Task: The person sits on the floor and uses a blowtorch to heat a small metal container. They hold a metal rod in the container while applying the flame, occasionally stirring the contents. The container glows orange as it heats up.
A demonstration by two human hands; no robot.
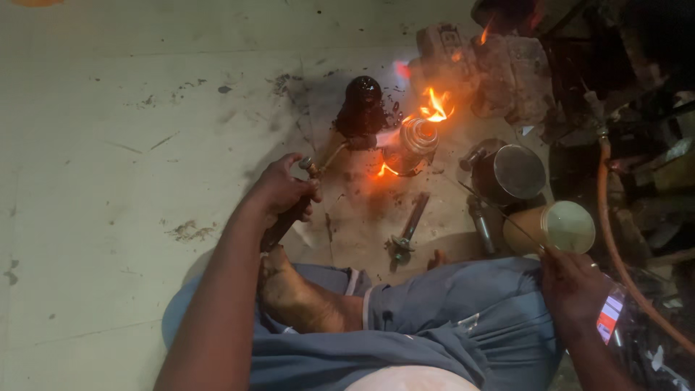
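I see one small flat packet (610, 316) just under my right hand (572, 286), near the wrist: a rectangular sachet, tilted, white with red and blue bands; its print is too small to make out, and no signs or screens show

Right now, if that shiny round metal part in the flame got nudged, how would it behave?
The metal part looks rounded and stands on a narrow base, so it may tip or roll. Flames lick around it, so it is probably very hot to touch. Its polished surface suggests it is rigid and slippery. The left hand holds the torch toward it.
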